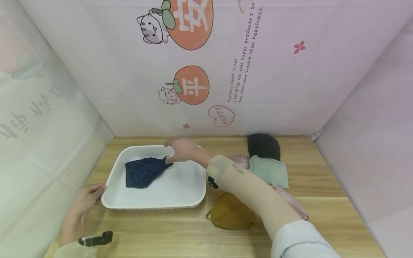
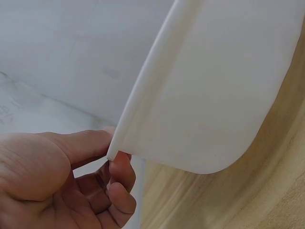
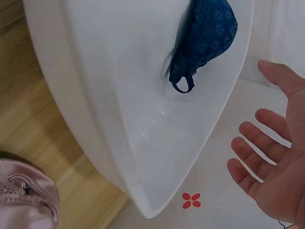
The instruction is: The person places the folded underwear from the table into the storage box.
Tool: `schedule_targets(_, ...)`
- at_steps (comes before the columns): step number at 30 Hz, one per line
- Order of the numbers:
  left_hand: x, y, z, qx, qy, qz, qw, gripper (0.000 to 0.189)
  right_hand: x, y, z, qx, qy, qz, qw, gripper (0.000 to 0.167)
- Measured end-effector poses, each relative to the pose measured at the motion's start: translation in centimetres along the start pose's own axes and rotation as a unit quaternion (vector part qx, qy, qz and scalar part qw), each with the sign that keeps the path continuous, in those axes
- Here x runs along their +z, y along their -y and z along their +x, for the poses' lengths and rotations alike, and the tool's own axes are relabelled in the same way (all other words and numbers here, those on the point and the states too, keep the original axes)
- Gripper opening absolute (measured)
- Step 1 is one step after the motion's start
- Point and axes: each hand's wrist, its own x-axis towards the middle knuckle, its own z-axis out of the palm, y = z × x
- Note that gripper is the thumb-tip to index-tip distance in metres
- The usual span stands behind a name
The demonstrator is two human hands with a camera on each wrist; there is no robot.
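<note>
Two hands are at the white tray [image 1: 180,188] in the head view: the left hand [image 1: 84,200] holds its near-left corner, while the right hand [image 1: 184,149] is over the far edge, beside the strap end of the navy bra [image 1: 142,173] lying inside. This looks like the end of setting that bra down; the next move seems to call for reaching to the right, perhaps for the mustard piece [image 1: 232,211]. The wall cloth [image 1: 277,100] reads "Happiness itself is not a bad thing, but some happy producers bri…", a heart [image 1: 221,116] says "HAPPY", and two fruits [image 1: 196,94] bear 安 and 平.

In the left wrist view, thumb and fingers pinch the rim.

In the right wrist view, the fingers are spread and grasp nothing, apart from the bra.
</note>
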Motion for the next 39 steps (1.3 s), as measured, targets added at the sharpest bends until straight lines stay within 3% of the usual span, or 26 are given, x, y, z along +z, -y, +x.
schedule_targets(8, -0.2, -0.1, -0.1, -0.001, 0.006, 0.015, 0.9999, 0.052, -0.3, -1.4, -1.0, -0.007, -0.020, 0.004, 0.9998, 0.067)
schedule_targets(17, -0.3, -0.3, 0.1, 0.000, 0.000, 0.025, 0.9997, 0.052, -1.5, -3.6, -2.4, 0.017, -0.034, 0.007, 0.9993, 0.069)
schedule_targets(33, -0.2, -0.4, 0.0, -0.006, -0.001, 0.017, 0.9998, 0.055, -2.4, -8.0, -4.9, 0.055, -0.060, 0.016, 0.9966, 0.069)
schedule_targets(39, 0.2, -0.2, -0.3, -0.003, 0.004, -0.013, 0.9999, 0.054, -2.7, -9.9, -6.4, 0.055, -0.060, 0.042, 0.9958, 0.069)
